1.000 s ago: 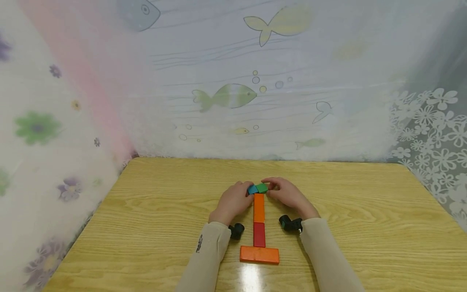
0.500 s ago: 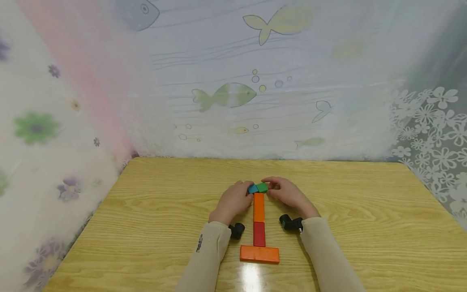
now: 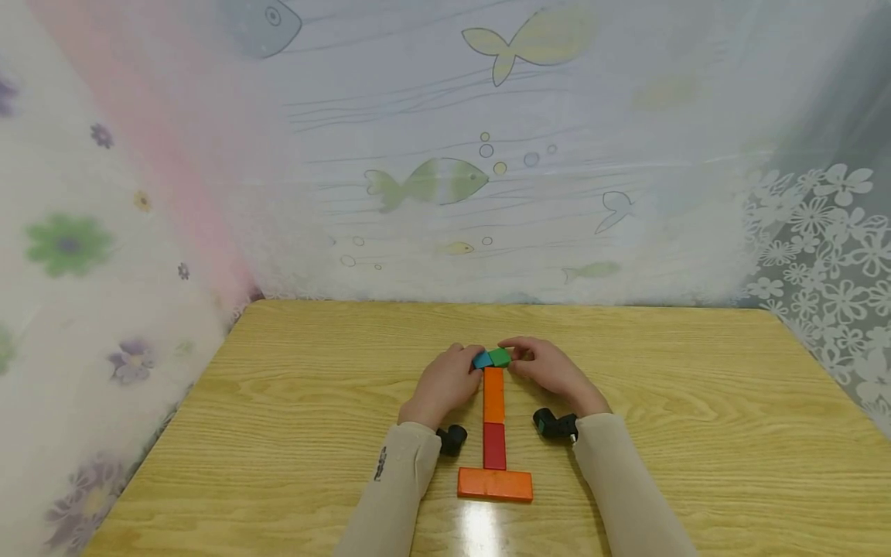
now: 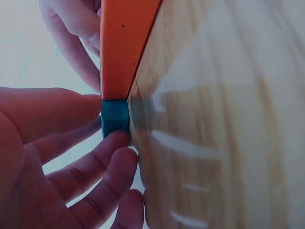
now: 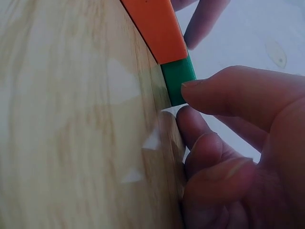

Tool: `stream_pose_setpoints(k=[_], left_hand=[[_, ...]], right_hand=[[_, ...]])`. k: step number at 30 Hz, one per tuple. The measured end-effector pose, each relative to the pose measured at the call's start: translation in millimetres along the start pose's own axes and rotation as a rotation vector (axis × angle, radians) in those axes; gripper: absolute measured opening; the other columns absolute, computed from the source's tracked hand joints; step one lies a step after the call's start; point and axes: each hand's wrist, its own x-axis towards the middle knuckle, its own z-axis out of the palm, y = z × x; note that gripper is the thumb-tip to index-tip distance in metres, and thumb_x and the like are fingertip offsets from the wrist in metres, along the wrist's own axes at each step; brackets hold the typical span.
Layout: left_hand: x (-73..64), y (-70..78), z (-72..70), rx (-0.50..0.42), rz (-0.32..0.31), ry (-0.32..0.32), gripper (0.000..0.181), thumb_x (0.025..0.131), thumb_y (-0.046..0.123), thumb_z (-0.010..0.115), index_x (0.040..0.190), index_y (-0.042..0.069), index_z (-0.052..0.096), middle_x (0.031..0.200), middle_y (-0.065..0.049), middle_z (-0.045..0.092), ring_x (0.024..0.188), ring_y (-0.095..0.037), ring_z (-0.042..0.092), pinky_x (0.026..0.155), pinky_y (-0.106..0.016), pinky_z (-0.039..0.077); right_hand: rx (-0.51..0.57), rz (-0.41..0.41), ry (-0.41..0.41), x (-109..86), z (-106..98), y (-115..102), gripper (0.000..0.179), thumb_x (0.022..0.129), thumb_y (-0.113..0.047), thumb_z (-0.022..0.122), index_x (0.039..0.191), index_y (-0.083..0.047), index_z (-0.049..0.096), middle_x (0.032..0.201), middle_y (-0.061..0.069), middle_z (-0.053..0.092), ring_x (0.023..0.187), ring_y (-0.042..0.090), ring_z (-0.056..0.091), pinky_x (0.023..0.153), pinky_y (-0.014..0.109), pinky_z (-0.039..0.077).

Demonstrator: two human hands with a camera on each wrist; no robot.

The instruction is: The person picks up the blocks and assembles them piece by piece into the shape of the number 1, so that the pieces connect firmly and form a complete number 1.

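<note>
A small blue block and a small green block lie side by side at the far end of a row of blocks. My left hand pinches the blue block, its thumb on the near face and a fingertip at the outer end in the left wrist view. My right hand holds the green block at its right end, with the thumb on the near face. Directly below the pair, a long orange block meets them, and a red block continues the line toward me.
Nearest me, another orange block lies crosswise at the foot of the red one. Black wrist devices sit by both wrists. The wood-grain table ends at a curtain printed with fish.
Both hands and all the blocks keep their places; only the head view shifts very slightly.
</note>
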Motion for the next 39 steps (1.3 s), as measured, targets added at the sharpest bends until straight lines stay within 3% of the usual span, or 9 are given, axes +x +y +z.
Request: stream_pose_setpoints(k=[18,29,39], left_hand=[[1.6,-4.0,-1.3,-0.045,-0.005,-0.02,0.041,0.091,0.024,0.052,0.13,0.015,0.045,0.111,-0.005,0.052,0.084,-0.016,0.049,0.078,-0.032,0.042],[2.0,-12.3,-7.3,-0.156,-0.034,-0.071,0.043,0.09,0.028,0.052,0.131,0.018,0.044,0.083,0.004,0.051,0.067,-0.015,0.047,0.06,-0.028,0.038],[-4.2,-16.8,-17.8,-0.133,-0.075,-0.024,0.035,0.091,0.03,0.048,0.124,0.018,0.052,0.089,0.004,0.057,0.073,-0.013,0.05,0.069,-0.032,0.042]], right_hand=[[0.008,0.004,-0.001,-0.5,0,0,0.035,0.087,-0.015,0.055,0.122,-0.017,0.053,0.091,0.002,0.054,0.076,0.02,0.046,0.067,0.033,0.038],[0.012,-0.006,0.001,0.0,1,-1,0.036,0.086,-0.013,0.055,0.122,-0.017,0.054,0.09,0.002,0.054,0.075,0.02,0.046,0.066,0.033,0.038],[0.004,-0.002,0.0,-0.6,1,0,0.036,0.087,-0.014,0.054,0.123,-0.018,0.053,0.092,0.002,0.054,0.078,0.02,0.047,0.068,0.034,0.038]])
